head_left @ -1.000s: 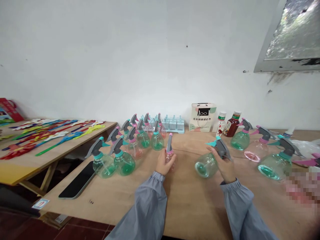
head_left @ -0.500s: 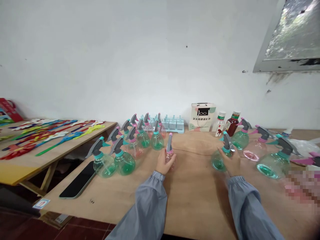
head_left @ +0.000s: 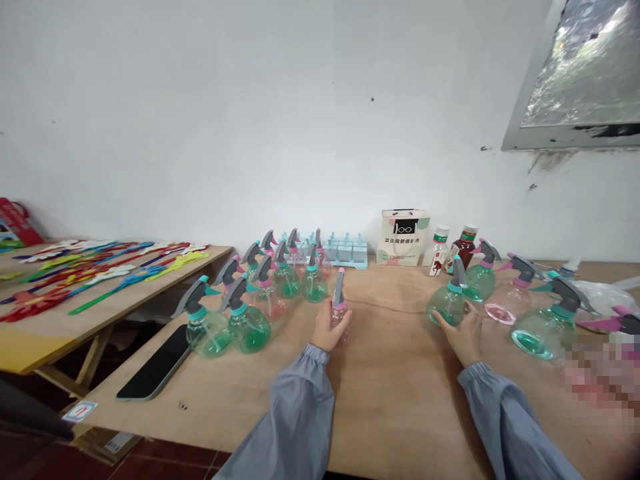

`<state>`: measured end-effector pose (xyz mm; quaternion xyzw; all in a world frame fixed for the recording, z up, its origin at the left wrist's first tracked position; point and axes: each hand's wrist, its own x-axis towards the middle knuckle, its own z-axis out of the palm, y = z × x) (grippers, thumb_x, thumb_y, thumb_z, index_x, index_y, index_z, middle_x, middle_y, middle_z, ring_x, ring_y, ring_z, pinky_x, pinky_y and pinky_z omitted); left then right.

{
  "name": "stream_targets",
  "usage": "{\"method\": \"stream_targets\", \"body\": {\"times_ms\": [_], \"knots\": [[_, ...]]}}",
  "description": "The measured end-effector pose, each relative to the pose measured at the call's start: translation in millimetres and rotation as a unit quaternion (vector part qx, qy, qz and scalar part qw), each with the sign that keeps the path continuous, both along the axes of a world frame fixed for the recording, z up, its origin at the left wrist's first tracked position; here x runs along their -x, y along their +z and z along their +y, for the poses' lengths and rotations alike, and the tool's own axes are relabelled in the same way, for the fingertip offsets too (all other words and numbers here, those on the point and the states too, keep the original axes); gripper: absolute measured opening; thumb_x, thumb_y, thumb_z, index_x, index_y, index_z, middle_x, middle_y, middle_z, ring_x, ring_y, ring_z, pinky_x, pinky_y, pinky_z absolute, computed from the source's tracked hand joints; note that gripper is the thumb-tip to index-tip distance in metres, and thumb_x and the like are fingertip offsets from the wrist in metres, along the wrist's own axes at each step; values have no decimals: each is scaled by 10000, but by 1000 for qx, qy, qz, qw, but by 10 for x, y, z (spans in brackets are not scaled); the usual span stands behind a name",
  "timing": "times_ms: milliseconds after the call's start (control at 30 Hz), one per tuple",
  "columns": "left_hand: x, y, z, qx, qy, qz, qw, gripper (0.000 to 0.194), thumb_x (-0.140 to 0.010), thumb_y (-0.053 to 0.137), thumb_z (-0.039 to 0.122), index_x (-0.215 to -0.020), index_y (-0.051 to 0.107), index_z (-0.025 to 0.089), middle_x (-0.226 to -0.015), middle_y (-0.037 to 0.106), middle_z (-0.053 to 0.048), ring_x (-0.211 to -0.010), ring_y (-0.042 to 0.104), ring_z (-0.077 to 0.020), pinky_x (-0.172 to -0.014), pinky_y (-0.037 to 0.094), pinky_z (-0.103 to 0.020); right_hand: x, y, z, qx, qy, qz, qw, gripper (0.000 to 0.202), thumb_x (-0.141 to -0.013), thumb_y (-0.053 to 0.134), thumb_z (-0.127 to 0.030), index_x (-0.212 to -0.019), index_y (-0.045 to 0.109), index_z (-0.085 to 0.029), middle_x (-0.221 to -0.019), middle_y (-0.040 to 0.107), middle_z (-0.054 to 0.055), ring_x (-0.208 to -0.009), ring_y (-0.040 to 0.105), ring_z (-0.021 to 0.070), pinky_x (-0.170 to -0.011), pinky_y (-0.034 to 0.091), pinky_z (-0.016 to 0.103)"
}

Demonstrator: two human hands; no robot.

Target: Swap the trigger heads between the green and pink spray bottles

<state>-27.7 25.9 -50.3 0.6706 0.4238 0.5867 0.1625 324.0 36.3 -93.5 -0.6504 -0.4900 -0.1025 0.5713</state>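
My left hand [head_left: 331,327] is closed around a small clear pink spray bottle [head_left: 339,308] with a grey trigger head, upright on the table. To the right, my right hand [head_left: 461,331] grips the round body of a green spray bottle [head_left: 444,303], thumb in front and fingers along its right side. Behind that one stand another green spray bottle [head_left: 480,280] and a pink spray bottle [head_left: 513,300]. A larger-looking green spray bottle [head_left: 547,327] is nearer on the right. Several green and pink spray bottles [head_left: 250,328] are grouped left of my left hand.
A phone [head_left: 156,363] lies at the table's left. Against the wall are light-blue moulds [head_left: 353,252], a paper bag [head_left: 403,239] and two drink bottles [head_left: 439,252]. Colourful felt-like flowers [head_left: 120,270] cover the table on the left. A plastic bag [head_left: 607,297] lies far right.
My right hand has shifted from the head of the green spray bottle down to its body, and the bottle has turned and moved slightly right. My left hand stays on the pink bottle.
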Motion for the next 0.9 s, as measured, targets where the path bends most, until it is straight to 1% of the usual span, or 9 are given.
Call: {"method": "stream_targets", "body": {"times_ms": [100, 167, 300, 467, 600, 733, 833, 867, 900], "knots": [[1, -1, -4, 0, 3, 8, 1000, 206, -831, 630, 371, -943, 577, 206, -917, 666, -55, -874, 634, -192, -830, 487, -341, -101, 53, 258, -4, -54, 5, 999, 1119, -670, 471, -899, -1374, 443, -30, -1276, 494, 303, -1236, 442, 443, -1020, 361, 621], [2, -3, -5, 3, 7, 12, 1000, 210, -833, 628, 375, -948, 575, 208, -913, 666, -54, -870, 634, -195, -827, 487, -345, -171, 64, 414, 2, -68, 19, 997, 1149, -670, 456, -905, -1396, 429, -15, -1284, 494, 320, -1238, 443, 456, -1013, 359, 634], [5, -6, -1, 5, 10, 13, 1000, 232, -820, 641, 376, -968, 571, 211, -928, 672, -55, -893, 635, -201, -843, 487, -348, -317, 50, 674, -3, -48, 43, 998, 1193, -659, 450, -912, -1381, 408, 36, -1272, 523, 324, -1217, 481, 436, -1039, 368, 589], [7, -4, -10, 7, 4, 18, 1000, 224, -828, 639, 371, -973, 578, 210, -945, 679, -62, -900, 645, -203, -838, 497, -344, -435, 27, 867, -17, -44, 51, 998, 1140, -670, 451, -903, -1349, 424, 13, -1295, 507, 315, -1232, 473, 408, -1067, 348, 567], [-6, 0, -25, 8, -2, 21, 1000, 199, -835, 637, 369, -951, 588, 215, -933, 681, -58, -902, 652, -202, -837, 500, -339, -464, 39, 907, -11, -40, 39, 998, 1088, -705, 445, -882, -1346, 431, -3, -1299, 500, 313, -1259, 437, 408, -1072, 334, 568], [-14, -4, -34, 7, -4, 22, 1000, 204, -833, 635, 372, -946, 588, 209, -937, 673, -66, -907, 649, -208, -843, 501, -350, -450, 80, 869, -7, -48, 38, 998, 1032, -733, 482, -839, -1357, 404, -20, -1296, 485, 303, -1257, 425, 414, -1055, 340, 592], [-30, -34, -41, 12, -12, 27, 999, 282, -797, 675, 383, -1001, 589, 209, -978, 667, -75, -947, 646, -226, -884, 500, -377, -301, 125, 745, -64, -65, 40, 995, 987, -742, 527, -799, -1352, 396, -35, -1302, 473, 285, -1260, 420, 405, -1067, 323, 606], [-48, -53, -46, 12, -22, 26, 999, 327, -783, 690, 384, -1038, 585, 209, -1008, 665, -81, -978, 644, -235, -909, 498, -389, -201, 147, 676, -91, -60, 41, 993, 939, -755, 539, -772, -1342, 407, -51, -1297, 475, 270, -1251, 431, 393, -1069, 324, 601], [-77, -78, -52, 11, -34, 24, 999, 374, -778, 695, 382, -1086, 574, 207, -1045, 661, -90, -1016, 639, -244, -939, 494, -402, -73, 176, 590, -113, -39, 41, 992, 862, -780, 544, -734, -1325, 427, -75, -1285, 483, 248, -1233, 449, 374, -1069, 332, 590]]}}
